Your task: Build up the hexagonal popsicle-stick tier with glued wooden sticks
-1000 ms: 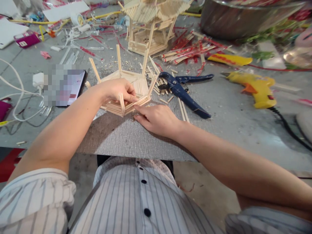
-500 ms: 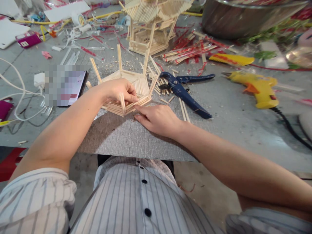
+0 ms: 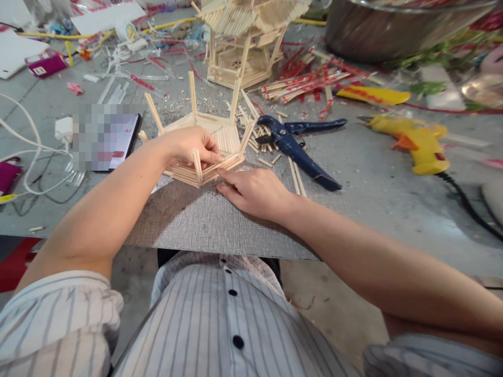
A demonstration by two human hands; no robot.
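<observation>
A low hexagonal frame of wooden sticks [image 3: 226, 137], with upright sticks at its corners, lies on a grey textured mat [image 3: 196, 214]. My left hand [image 3: 190, 144] rests on top of the frame, fingers curled over its near edge beside an upright stick. My right hand [image 3: 255, 191] lies on the mat just in front, its fingertips pressed against the frame's lower near edge. What the fingertips pinch, if anything, is too small to see.
Blue cutters [image 3: 298, 149] lie right of the frame among short stick offcuts. A yellow glue gun [image 3: 412, 141] with a black cord sits further right. A taller stick tower [image 3: 243, 42] stands behind. A phone [image 3: 106, 139], white cables and scraps lie left.
</observation>
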